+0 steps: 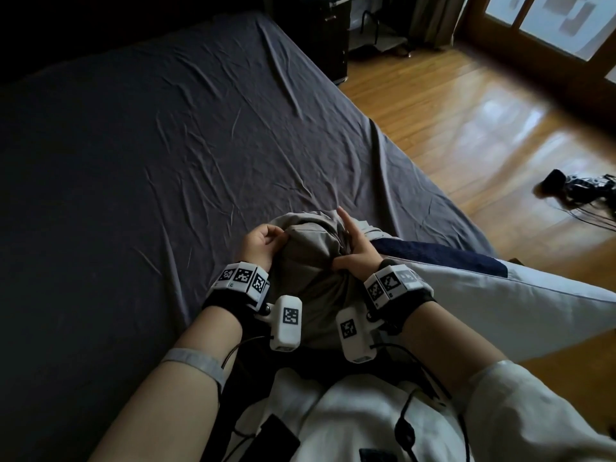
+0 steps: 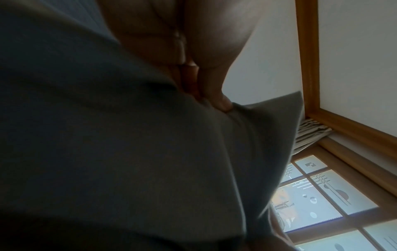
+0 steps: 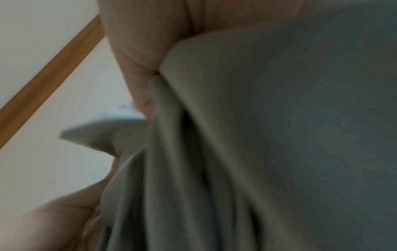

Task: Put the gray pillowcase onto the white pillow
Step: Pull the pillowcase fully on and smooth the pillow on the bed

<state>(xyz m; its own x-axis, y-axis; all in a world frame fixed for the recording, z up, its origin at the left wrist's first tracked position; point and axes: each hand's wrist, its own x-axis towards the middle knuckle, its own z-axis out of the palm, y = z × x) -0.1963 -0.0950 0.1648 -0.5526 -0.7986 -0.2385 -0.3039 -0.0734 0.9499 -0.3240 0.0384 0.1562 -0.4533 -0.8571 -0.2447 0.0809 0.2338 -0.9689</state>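
The gray pillowcase [image 1: 310, 261] is bunched up between my two hands, just above the near edge of the bed. My left hand [image 1: 278, 236] pinches its left side; in the left wrist view the fingertips [image 2: 217, 101] press into a fold of the gray pillowcase [image 2: 128, 152]. My right hand [image 1: 343, 255] grips gathered folds on the right side, with the index finger stretched out along the cloth. The right wrist view, blurred, is filled by the gray pillowcase [image 3: 279, 135]. The white pillow [image 1: 500, 305], with a navy band at one end, lies to the right, partly behind my right wrist.
A wrinkled dark gray sheet [image 1: 150, 161] covers the bed ahead and to the left. Wooden floor [image 1: 466, 128] lies to the right, with a black device and cables [image 1: 573, 185] on it. A dark cabinet [image 1: 320, 38] and glass doors [image 1: 566, 21] stand at the far end.
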